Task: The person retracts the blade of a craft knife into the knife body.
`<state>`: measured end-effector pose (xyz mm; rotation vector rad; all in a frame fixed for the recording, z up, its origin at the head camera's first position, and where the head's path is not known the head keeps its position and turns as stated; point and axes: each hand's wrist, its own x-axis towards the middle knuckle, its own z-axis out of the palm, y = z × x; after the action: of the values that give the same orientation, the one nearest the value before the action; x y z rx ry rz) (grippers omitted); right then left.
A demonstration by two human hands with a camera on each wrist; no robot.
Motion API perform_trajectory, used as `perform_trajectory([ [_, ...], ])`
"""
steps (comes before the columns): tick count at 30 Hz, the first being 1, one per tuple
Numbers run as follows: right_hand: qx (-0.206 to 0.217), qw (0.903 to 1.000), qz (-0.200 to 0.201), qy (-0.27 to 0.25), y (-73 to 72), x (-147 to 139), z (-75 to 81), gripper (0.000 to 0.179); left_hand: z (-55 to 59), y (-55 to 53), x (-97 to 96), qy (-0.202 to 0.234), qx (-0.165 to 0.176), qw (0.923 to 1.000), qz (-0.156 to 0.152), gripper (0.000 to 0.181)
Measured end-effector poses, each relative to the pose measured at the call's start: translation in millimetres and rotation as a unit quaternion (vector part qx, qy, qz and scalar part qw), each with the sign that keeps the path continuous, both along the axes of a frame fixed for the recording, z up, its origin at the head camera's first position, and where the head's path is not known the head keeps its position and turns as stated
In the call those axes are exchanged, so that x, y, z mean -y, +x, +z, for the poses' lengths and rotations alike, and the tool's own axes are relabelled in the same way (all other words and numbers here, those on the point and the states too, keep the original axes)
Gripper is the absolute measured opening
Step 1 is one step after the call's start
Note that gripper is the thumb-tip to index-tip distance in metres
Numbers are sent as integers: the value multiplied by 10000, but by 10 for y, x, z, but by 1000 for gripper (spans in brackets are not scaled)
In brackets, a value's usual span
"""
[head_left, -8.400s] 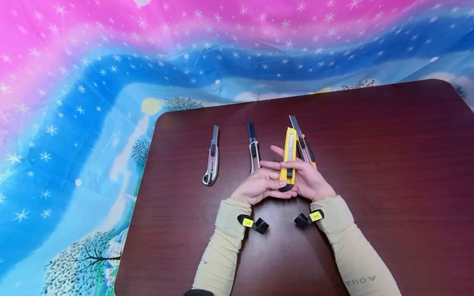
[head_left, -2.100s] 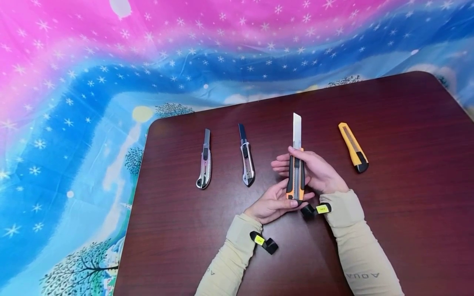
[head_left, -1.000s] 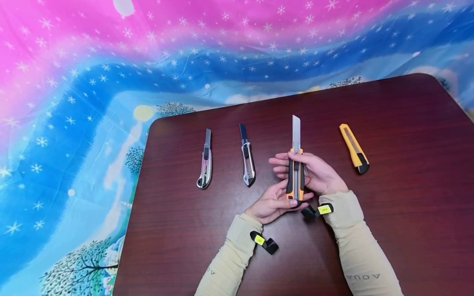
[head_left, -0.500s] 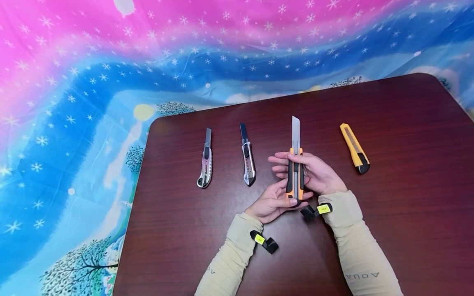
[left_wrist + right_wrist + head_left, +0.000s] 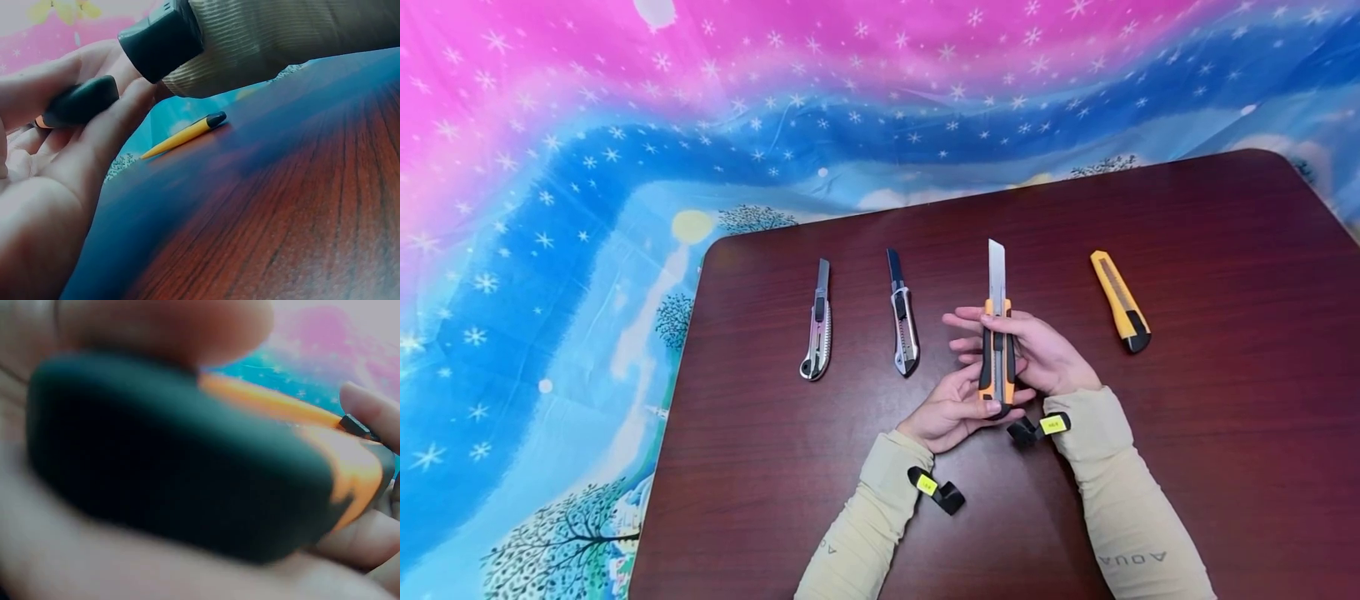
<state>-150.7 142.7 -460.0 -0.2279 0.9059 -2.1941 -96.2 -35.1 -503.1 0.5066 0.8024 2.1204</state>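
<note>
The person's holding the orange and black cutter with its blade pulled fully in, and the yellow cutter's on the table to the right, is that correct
Not quite: the blade isn't in. The head view shows it sticking out of the orange and black cutter being held. The yellow cutter is indeed on the table to the right.

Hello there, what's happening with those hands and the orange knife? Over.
Left hand holds orange knife at its base, right hand nearer the blade. Blade out, pointing away from the person. Three other knives lie apart on the table, none touching it.
</note>
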Motion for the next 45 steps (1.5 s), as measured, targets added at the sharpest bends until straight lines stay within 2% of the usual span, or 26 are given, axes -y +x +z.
perform_trajectory([
  [4,11,9990,-106,443,0,-20,-12,42,4,3,-17,-77,124,9998,107,62],
  [8,-110,9962,-302,809,-4,-73,13,44,-4,8,-41,-500,169,9981,321,59],
  [13,-337,9942,-438,922,-20,-118,71,40,-8,9,-54,-887,-46,9956,308,55],
  [19,75,9986,-314,408,-63,-92,87,36,-3,-15,-51,-939,-296,9948,279,51],
  [25,465,9986,-126,-196,-67,-60,67,36,10,-23,-35,-924,-210,9951,284,49],
  [31,681,9970,-15,-377,-55,-69,19,35,-5,-11,-36,-895,-150,9957,187,49],
  [35,707,9966,51,-409,-64,-63,10,36,-9,-13,-35,-893,-135,9958,164,49],
  [41,709,9940,68,-834,-65,-54,19,39,-21,-15,-38,-842,-32,9963,173,49],
  [45,685,9933,59,-931,-56,-42,35,39,-28,-13,-37,-802,20,9966,185,49],
])
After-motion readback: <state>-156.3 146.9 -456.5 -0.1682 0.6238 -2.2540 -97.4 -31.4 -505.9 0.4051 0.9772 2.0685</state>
